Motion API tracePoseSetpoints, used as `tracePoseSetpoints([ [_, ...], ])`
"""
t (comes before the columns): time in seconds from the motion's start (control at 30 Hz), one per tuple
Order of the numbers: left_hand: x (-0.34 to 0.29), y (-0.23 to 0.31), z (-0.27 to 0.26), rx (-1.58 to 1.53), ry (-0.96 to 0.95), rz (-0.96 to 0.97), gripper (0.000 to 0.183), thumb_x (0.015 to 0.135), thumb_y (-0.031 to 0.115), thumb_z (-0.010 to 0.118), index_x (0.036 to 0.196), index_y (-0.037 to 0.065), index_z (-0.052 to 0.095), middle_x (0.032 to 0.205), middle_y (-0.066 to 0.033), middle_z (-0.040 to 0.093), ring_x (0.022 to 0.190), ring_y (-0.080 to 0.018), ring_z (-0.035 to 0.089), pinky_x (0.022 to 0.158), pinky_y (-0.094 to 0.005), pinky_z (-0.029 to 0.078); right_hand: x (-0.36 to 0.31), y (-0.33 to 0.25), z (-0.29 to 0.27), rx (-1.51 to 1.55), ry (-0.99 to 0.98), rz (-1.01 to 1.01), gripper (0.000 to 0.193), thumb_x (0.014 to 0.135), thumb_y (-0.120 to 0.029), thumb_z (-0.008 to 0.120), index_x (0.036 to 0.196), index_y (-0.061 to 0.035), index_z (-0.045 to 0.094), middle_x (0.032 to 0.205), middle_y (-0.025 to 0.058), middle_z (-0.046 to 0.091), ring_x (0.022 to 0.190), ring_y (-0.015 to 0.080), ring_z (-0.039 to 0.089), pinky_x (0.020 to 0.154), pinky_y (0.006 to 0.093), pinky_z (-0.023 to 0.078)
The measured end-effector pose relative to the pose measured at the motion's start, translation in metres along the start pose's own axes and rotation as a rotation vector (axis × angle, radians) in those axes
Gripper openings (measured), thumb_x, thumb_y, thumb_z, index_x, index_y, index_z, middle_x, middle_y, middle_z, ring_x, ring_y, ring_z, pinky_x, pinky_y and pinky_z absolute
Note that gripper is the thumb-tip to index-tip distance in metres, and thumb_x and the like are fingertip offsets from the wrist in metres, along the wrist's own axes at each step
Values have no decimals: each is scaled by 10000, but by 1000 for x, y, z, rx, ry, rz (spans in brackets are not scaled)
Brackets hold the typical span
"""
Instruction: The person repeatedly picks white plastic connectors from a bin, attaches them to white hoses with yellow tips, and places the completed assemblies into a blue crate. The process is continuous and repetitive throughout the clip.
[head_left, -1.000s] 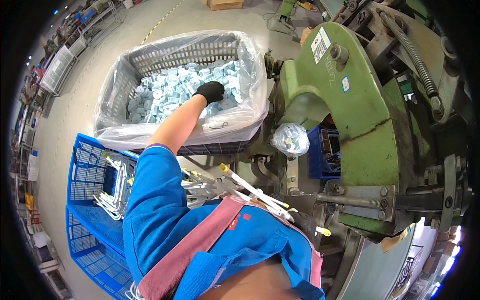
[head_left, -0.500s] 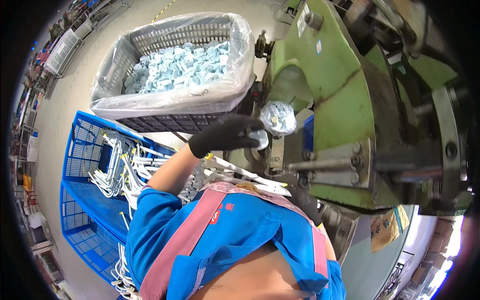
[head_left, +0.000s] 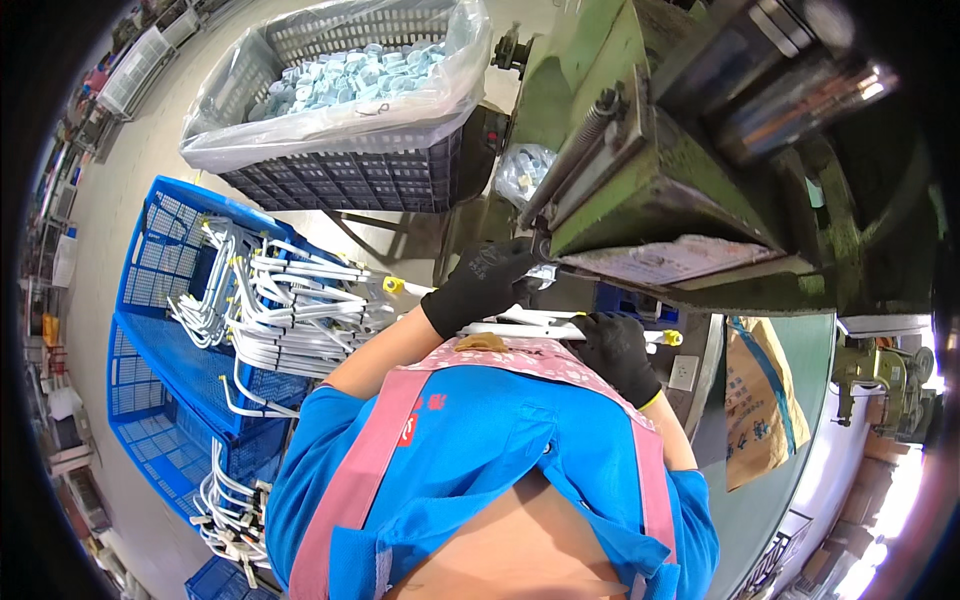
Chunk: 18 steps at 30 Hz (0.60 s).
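Black gloves cover both of my hands. My left hand is closed at the machine's front, its fingertips around a small pale blue-grey round piece that shows only in part. Just above those fingertips is the lower end of a spring-loaded rod on the green machine. My right hand is closed round a white bent tube that lies crosswise in front of my apron. A yellow piece sits by the tube's right end. The machine part under my left fingertips is mostly hidden.
A plastic-lined dark crate of pale blue-grey pieces stands far left. Below it, blue baskets hold many white tubes with yellow ends. A clear bag of pieces is beside the machine. A brown sack lies right.
My left hand has carried the pale piece from beside the clear bag to below the machine's rod. My right hand, mostly hidden before, now shows on the white tube. The view has shifted.
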<state>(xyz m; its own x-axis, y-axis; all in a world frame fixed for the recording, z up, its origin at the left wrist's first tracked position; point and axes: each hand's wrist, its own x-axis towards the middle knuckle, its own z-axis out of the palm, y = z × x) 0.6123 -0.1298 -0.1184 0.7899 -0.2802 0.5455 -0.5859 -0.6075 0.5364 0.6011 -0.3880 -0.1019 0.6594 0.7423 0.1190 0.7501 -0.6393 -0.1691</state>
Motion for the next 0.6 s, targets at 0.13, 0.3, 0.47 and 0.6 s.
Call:
tracePoseSetpoints([
  [0.13, -13, 1, 15, 21, -73, -150, 355, 752, 182, 696, 1092, 97, 640, 961, -129, 650, 814, -323, 640, 717, -409, 507, 5, 5, -9, -54, -58, -51, 318, 710, -289, 664, 972, -109, 644, 763, 80, 590, 691, 281, 606, 549, 402, 461],
  [0.3, -17, 7, -2, 166, 0, -181, 432, 812, 222, 675, 1190, 46, 564, 1051, -168, 646, 884, -339, 643, 774, -412, 507, 9, 14, -9, -68, -118, -80, 360, 719, -197, 648, 1058, -85, 605, 848, 129, 585, 770, 325, 588, 623, 417, 472],
  [0.47, -32, 9, -92, 150, -121, -402, 257, 771, 216, 720, 989, 85, 686, 983, -119, 683, 791, -277, 676, 705, -359, 529, 23, 29, 8, -107, 70, -160, 358, 722, -244, 651, 1062, -152, 589, 848, 97, 536, 787, 299, 600, 590, 423, 471],
  [0.6, -40, 15, -125, 258, -198, -383, 191, 781, 156, 690, 960, 89, 698, 974, -104, 686, 779, -271, 676, 704, -349, 531, 26, 35, 12, -161, 217, -226, 430, 766, -192, 626, 1188, -138, 560, 1057, 140, 585, 933, 328, 618, 747, 440, 506],
])
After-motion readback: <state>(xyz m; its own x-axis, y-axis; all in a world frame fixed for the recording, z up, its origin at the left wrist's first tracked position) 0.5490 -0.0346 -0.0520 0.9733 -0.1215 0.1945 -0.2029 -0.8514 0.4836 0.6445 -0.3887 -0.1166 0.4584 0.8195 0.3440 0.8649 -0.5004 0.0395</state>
